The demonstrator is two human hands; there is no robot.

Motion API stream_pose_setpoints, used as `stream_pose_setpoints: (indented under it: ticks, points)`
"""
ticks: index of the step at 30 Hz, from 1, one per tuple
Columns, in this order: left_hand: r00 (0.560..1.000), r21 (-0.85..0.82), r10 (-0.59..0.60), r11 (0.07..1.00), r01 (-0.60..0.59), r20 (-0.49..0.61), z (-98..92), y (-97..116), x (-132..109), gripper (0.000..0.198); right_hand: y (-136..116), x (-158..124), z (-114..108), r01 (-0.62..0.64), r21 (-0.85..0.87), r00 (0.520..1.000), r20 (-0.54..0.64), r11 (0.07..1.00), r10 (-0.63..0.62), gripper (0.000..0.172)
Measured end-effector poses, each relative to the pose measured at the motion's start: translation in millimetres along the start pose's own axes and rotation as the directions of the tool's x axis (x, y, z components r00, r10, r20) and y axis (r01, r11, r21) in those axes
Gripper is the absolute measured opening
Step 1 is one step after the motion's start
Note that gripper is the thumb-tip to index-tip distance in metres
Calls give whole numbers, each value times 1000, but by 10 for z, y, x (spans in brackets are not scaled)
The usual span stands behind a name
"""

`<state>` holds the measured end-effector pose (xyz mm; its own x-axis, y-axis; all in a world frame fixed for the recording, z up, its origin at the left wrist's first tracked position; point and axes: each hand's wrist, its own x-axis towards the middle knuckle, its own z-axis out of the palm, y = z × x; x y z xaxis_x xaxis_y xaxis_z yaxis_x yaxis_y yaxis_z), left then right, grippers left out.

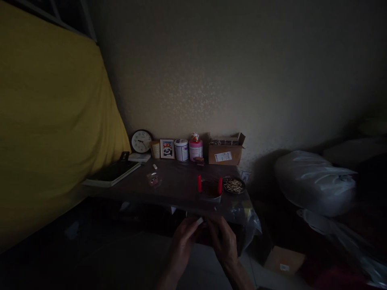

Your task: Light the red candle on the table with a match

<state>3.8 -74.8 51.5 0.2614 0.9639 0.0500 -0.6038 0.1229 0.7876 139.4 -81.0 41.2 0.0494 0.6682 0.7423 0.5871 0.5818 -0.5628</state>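
The room is very dim. My left hand (184,241) and my right hand (223,239) are held together in front of me, below the near edge of a low dark table (178,189). Both have curled fingers closed around a small dark thing with a pale tip (199,220) between them; I cannot make out what it is. Just beyond my hands on the table stand two short red candles (199,183) at a dark round dish (211,189). Right of it lies a plate of matchsticks (233,185).
Along the wall stand a round clock (141,141), a framed panda picture (167,149), two jars (181,150) and an open cardboard box (225,151). A book (111,174) lies at the table's left. A yellow mattress (45,121) leans left; plastic-wrapped bundles (314,181) fill the right.
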Motion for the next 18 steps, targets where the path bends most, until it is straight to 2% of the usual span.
stream_pose_setpoints:
  ticks: [4, 9, 18]
  points:
    - [999, 7, 10, 1000, -10, -41, 9, -5, 2, 18, 32, -18, 12, 27, 10, 1000, -4, 1000, -27, 16]
    - [1000, 12, 11, 1000, -11, 11, -19, -14, 16, 23, 47, -14, 27, 40, 11, 999, -17, 999, -40, 16]
    - [999, 52, 28, 998, -27, -27, -13, -16, 13, 22, 28, -17, 13, 40, -27, 999, -16, 999, -40, 21]
